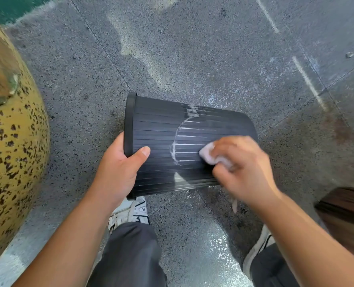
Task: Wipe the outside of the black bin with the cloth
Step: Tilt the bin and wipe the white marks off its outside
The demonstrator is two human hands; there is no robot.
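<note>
Head view, hands (242, 162) wiping black bin (157, 131), cloth (209, 155)

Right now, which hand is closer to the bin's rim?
Left. The left hand grips the bin right at its rim, thumb on the ribbed side. The right hand rubs the cloth nearer the bin's base.

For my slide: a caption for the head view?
Left hand steadies the bin while right hand wipes it with a cloth.

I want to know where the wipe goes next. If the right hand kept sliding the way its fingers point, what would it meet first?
Probably the white foam line on the bin, then the left hand's thumb.
</note>
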